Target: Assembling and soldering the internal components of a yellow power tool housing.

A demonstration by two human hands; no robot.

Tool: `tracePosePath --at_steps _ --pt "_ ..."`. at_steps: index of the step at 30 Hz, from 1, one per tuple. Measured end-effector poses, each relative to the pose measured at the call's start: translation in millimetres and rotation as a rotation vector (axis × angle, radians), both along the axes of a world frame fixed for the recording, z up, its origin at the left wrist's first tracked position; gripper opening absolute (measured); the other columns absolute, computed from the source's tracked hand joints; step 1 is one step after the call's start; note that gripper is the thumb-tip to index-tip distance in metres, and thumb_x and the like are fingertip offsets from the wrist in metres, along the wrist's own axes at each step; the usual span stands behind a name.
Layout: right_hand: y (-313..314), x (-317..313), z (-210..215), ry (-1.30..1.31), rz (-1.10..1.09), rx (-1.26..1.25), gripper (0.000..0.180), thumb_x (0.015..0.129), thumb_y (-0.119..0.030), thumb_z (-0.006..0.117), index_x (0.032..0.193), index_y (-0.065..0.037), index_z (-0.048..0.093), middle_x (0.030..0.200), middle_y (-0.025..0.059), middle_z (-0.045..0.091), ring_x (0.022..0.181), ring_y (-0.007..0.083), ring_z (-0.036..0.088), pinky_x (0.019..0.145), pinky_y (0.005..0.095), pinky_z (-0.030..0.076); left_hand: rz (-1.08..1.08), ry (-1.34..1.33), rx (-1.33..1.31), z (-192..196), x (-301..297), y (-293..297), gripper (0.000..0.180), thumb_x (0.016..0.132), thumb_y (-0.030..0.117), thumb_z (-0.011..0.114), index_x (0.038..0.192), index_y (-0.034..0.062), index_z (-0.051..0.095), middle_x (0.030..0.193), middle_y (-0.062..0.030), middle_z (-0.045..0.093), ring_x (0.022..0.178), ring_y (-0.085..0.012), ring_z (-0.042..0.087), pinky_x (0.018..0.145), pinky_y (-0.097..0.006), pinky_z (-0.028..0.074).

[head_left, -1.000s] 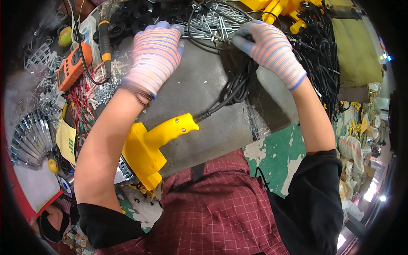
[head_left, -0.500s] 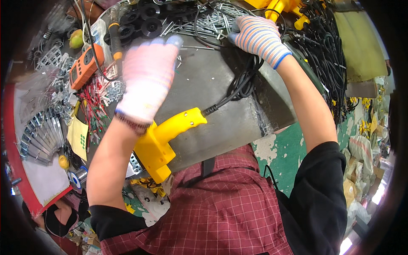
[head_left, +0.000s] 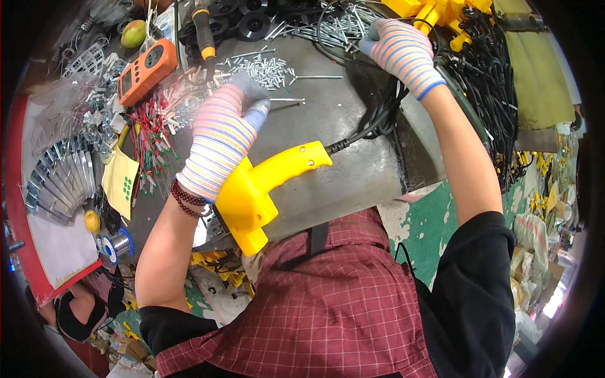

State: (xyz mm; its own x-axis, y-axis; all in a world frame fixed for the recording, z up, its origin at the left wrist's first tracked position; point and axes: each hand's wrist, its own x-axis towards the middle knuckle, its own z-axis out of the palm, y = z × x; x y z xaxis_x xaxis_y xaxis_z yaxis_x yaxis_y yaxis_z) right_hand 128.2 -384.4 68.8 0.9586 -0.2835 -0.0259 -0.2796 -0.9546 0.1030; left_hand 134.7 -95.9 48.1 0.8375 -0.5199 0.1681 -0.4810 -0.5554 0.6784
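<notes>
A yellow plastic tool housing [head_left: 249, 205] with a curved handle lies at the table's front edge, its black cable [head_left: 372, 129] running from the handle toward the right. My left hand [head_left: 220, 135], in a striped glove with grey fingertips, is over the table just beyond the housing. Its thumb and fingers close on one end of a long screw [head_left: 288, 101], beside a heap of short screws [head_left: 268, 70]. My right hand [head_left: 406, 57], gloved alike, is closed at the right end of a pile of long screws [head_left: 346, 28]. What it holds is hidden.
An orange meter [head_left: 146, 72], a screwdriver [head_left: 205, 34] and red and white wires [head_left: 154, 126] crowd the left. Black discs [head_left: 253, 24] lie at the back. Yellow housings [head_left: 435, 12] and bundled black cables [head_left: 485, 82] fill the right. A solder spool [head_left: 118, 246] stands near left.
My left hand has drawn back toward me, uncovering the short screws; a long screw now shows at its fingertips. My right hand stays by the screw pile. The whole view has shifted somewhat.
</notes>
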Motion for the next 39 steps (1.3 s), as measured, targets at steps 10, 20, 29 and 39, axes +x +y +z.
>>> tracePosePath --at_steps 10,20,29,39 --pt "61 -134 36 -0.271 0.200 1.029 0.014 0.085 -0.010 0.071 0.096 -0.001 0.069 0.085 0.0085 0.068 0.078 0.0183 0.066 0.073 0.0313 0.052 -0.368 -0.505 0.714 -4 11 -22 0.026 0.080 0.013 0.066 0.106 0.0095 0.063 0.096 -0.0131 0.066 0.093 -0.0319 0.065 0.081 -0.043 0.051" --pt "124 -173 -28 -0.319 0.220 1.421 0.019 0.085 -0.008 0.072 0.104 -0.006 0.073 0.097 0.0117 0.072 0.088 0.0298 0.070 0.079 0.0361 0.056 -0.152 0.708 -0.323 40 5 29 0.034 0.092 0.011 0.062 0.123 -0.0023 0.059 0.098 -0.0097 0.066 0.086 -0.0191 0.069 0.081 -0.033 0.057" --pt "129 -171 -34 -0.389 0.456 1.306 0.019 0.083 0.001 0.071 0.102 -0.004 0.071 0.099 0.0126 0.073 0.090 0.0273 0.071 0.079 0.0349 0.056 -0.402 0.322 0.057 37 -12 40 0.033 0.090 -0.002 0.058 0.123 0.0019 0.061 0.101 -0.0104 0.069 0.092 -0.0208 0.070 0.085 -0.032 0.055" --pt "167 -178 -41 -0.232 -0.270 2.075 0.019 0.092 -0.007 0.069 0.109 0.001 0.064 0.099 0.0100 0.071 0.092 0.0139 0.068 0.079 0.0277 0.055 -0.415 -0.296 0.150 1 -31 44 0.016 0.084 0.018 0.070 0.094 0.0062 0.065 0.090 -0.0112 0.065 0.088 -0.0338 0.062 0.079 -0.042 0.048"
